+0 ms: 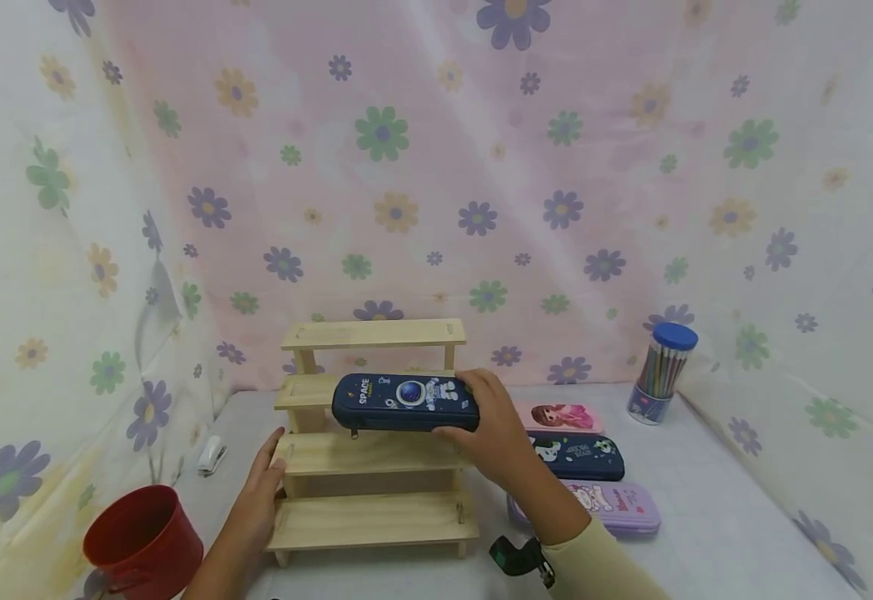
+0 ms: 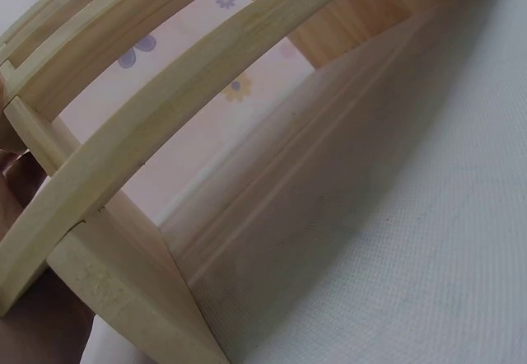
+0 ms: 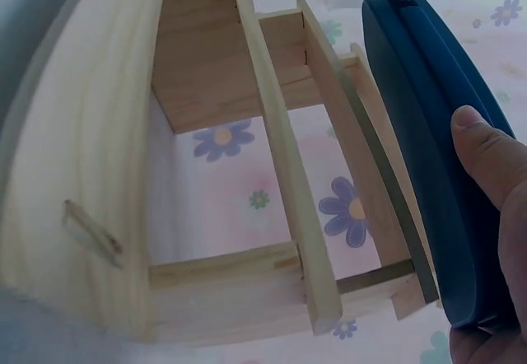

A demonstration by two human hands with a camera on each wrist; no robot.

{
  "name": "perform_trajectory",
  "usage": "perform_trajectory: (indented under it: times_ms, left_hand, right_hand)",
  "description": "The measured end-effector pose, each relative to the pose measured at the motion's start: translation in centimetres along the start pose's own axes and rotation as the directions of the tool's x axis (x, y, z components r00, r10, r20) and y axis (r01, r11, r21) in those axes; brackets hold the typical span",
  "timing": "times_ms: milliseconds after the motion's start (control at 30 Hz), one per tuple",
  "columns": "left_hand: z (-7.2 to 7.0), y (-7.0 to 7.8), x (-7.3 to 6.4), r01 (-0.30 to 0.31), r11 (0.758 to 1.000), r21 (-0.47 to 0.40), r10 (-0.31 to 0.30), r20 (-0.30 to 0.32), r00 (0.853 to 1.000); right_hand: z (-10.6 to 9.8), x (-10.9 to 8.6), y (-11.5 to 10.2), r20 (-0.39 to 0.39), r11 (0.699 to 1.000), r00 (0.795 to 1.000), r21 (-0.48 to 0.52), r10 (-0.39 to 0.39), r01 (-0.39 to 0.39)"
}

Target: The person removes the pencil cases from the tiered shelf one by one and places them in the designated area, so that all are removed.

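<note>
My right hand (image 1: 492,429) grips a dark blue pencil case (image 1: 398,402) by its right end, with "SPACE" lettering and an astronaut on its lid. The case hangs level in front of the upper steps of a wooden tiered rack (image 1: 372,521), apart from them. Seen from the right wrist, the thumb (image 3: 486,146) presses the case's zipped side (image 3: 420,142). At the rack's left side, my left hand (image 1: 256,492) holds the end of a middle step. Only a sliver of that hand's fingers shows in the left wrist view, behind the wood (image 2: 123,158).
Right of the rack lie a pink case (image 1: 567,417), a second dark blue case (image 1: 582,457) and a purple case (image 1: 624,507). A blue-lidded tub of pencils (image 1: 661,375) stands at the back right. Left are a red bucket (image 1: 143,542) and a small white stapler-like object (image 1: 212,456).
</note>
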State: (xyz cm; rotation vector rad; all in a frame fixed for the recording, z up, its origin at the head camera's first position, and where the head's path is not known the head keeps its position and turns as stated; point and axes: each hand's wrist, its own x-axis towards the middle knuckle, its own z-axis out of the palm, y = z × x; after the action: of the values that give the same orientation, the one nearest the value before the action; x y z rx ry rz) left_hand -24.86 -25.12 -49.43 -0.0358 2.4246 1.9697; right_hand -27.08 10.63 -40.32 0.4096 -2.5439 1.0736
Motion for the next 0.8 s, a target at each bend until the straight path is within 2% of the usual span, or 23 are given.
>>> perform_trajectory:
  times_ms: [200, 400, 633, 800]
  left_hand:
    - [-0.2, -0.3, -0.2, -0.041, 0.999, -0.011, 0.042, 0.017, 0.999]
    - [-0.2, -0.5, -0.2, -0.021, 0.999, -0.025, 0.021, 0.012, 1.0]
    - [-0.4, -0.4, -0.2, -0.044, 0.998, -0.037, 0.044, 0.014, 0.999]
    - [-0.3, -0.2, -0.2, -0.038, 0.998, -0.042, 0.039, 0.028, 0.999]
  right_hand:
    - [-0.6, -2.1, 1.4, -0.024, 1.0, 0.999, -0.015, 0.021, -0.022]
    - [-1.4, -3.9, 2.8, -0.045, 0.998, 0.997, -0.011, 0.067, -0.068]
    - [-2.0, -5.6, 4.3, -0.036, 0.991, 0.991, -0.036, 0.127, -0.129]
    - [-2.7, -6.5, 5.1, -0.032, 0.986, 0.986, -0.021, 0.166, -0.167]
